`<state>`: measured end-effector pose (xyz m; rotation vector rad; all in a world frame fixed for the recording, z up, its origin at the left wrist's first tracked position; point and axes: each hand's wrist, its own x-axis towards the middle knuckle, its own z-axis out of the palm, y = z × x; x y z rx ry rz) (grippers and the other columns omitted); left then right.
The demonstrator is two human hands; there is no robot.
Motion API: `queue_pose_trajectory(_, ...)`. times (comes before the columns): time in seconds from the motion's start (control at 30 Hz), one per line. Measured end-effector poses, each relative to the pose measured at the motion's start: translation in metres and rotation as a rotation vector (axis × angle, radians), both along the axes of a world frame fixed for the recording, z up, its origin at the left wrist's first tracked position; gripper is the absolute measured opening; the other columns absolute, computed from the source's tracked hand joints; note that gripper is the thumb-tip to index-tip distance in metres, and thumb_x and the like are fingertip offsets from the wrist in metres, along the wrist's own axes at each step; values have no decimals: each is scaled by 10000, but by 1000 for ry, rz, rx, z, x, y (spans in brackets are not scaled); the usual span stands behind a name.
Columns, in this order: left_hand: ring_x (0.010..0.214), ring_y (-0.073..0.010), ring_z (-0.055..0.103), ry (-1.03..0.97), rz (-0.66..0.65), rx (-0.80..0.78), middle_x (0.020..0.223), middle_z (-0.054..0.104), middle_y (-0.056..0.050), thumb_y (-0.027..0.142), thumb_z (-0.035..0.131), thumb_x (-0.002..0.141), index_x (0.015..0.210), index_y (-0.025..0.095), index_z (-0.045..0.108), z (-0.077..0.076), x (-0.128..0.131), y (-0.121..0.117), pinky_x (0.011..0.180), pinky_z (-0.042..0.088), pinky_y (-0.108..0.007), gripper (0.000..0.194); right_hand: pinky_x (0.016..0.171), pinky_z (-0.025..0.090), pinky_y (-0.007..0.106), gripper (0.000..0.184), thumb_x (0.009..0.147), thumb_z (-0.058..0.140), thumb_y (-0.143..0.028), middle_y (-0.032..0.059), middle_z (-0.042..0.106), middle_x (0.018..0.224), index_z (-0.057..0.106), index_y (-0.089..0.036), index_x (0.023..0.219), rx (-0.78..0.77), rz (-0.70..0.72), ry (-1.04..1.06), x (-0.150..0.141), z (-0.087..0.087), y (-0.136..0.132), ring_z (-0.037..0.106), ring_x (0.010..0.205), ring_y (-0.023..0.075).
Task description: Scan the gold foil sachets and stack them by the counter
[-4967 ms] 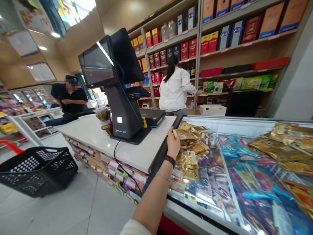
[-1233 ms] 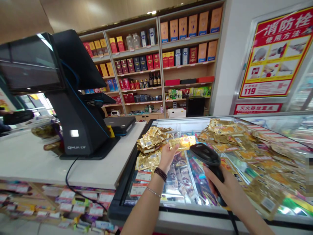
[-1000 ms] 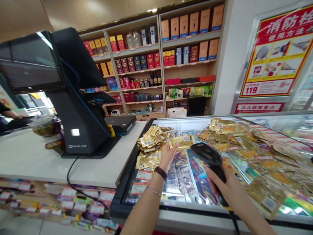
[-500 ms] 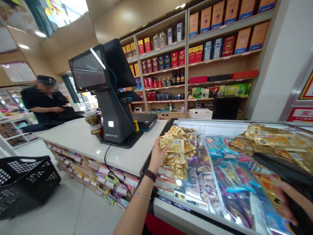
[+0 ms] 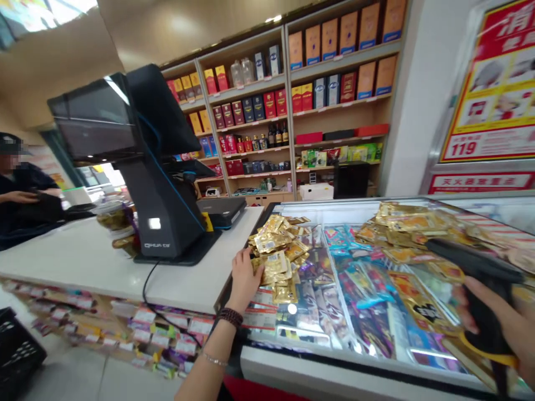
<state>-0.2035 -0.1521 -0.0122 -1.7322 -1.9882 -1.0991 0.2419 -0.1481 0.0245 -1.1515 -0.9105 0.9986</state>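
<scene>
My left hand [image 5: 246, 281] is at the near left edge of a heap of gold foil snack packets [image 5: 271, 259], its fingers pressed against them. I cannot tell whether it grips a packet. My right hand [image 5: 489, 314] is at the right edge of the view, wrapped around the handle of a black handheld barcode scanner [image 5: 474, 267] with yellow trim. A second spread of gold foil packets [image 5: 403, 231] lies on the far right of the glass-topped freezer chest [image 5: 355, 356], away from both hands.
A black checkout terminal [image 5: 154, 167] stands on the white counter [image 5: 83, 262] to my left, with a cable hanging down its front. A person [image 5: 23, 195] works at the far left. Shelves of boxed liquor [image 5: 267, 111] fill the back wall. A black basket [image 5: 16, 356] sits on the floor.
My left hand has dropped from holding a packet up to the edge of the gold heap. The scanner has come back into view at the right, and the view has swung right.
</scene>
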Motion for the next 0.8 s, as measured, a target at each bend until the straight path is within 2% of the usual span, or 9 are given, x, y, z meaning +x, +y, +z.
queue_pose_trajectory(0.07, 1206, -311, 488, 50, -36, 45, 1253, 534, -143, 249, 561, 852, 1288, 166, 459, 8, 9, 8, 1043, 397, -539, 455, 324, 379, 224, 465, 473, 887, -547, 22, 544, 595, 612, -227, 668, -13, -25, 11, 3, 11, -5, 463, 406, 116)
queue_pose_trajectory(0.17, 1225, -311, 476, 102, -159, 99, 1261, 539, -142, 248, 542, 868, 1278, 175, 472, 28, 40, 23, 1066, 378, -535, 423, 334, 357, 215, 453, 553, 862, -536, -1, 541, 615, 599, -227, 754, 29, -35, 69, 18, 16, -5, 453, 421, 109)
queue_pose_trajectory(0.3, 1234, -291, 475, 89, -398, 108, 1275, 542, -134, 240, 521, 888, 1293, 197, 472, 54, 111, 48, 1077, 366, -509, 410, 365, 341, 221, 349, 712, 793, -471, -16, 523, 633, 562, -231, 816, 64, -36, 154, 50, 9, 0, 446, 441, 104)
queue_pose_trajectory(0.4, 1240, -289, 473, 67, -581, 70, 1273, 552, -136, 232, 537, 878, 1281, 194, 494, 63, 177, 73, 1079, 359, -491, 407, 379, 325, 221, 301, 765, 756, -441, -23, 497, 647, 561, -229, 852, 81, -46, 241, 73, 3, -1, 431, 459, 100)
queue_pose_trajectory(0.53, 1249, -280, 476, 44, -740, -32, 1294, 558, -138, 216, 549, 869, 1302, 180, 494, 59, 264, 113, 1093, 343, -459, 437, 391, 321, 215, 316, 762, 747, -444, -36, 457, 647, 556, -227, 887, 73, -45, 350, 93, -6, -5, 398, 459, 90)
queue_pose_trajectory(0.63, 1235, -305, 493, 56, -718, -171, 1280, 571, -190, 242, 593, 856, 1272, 111, 527, 48, 316, 140, 1078, 354, -450, 441, 398, 325, 216, 304, 770, 726, -439, -41, 446, 649, 547, -228, 897, 63, -64, 367, 99, -13, -6, 387, 456, 90)
queue_pose_trajectory(0.73, 1187, -358, 523, 114, -631, -309, 1205, 605, -233, 337, 667, 820, 1174, 77, 595, 32, 348, 160, 1020, 394, -486, 445, 397, 325, 205, 319, 764, 718, -460, -44, 441, 643, 538, -227, 888, 56, -79, 384, 102, -19, -3, 383, 463, 92)
queue_pose_trajectory(0.8, 1159, -385, 545, 155, -628, -373, 1153, 625, -256, 354, 667, 825, 1069, 77, 651, 22, 359, 169, 981, 422, -500, 370, 389, 324, 201, 353, 745, 727, -487, -45, 443, 641, 535, -227, 889, 53, -81, 393, 105, -23, 1, 378, 460, 92)
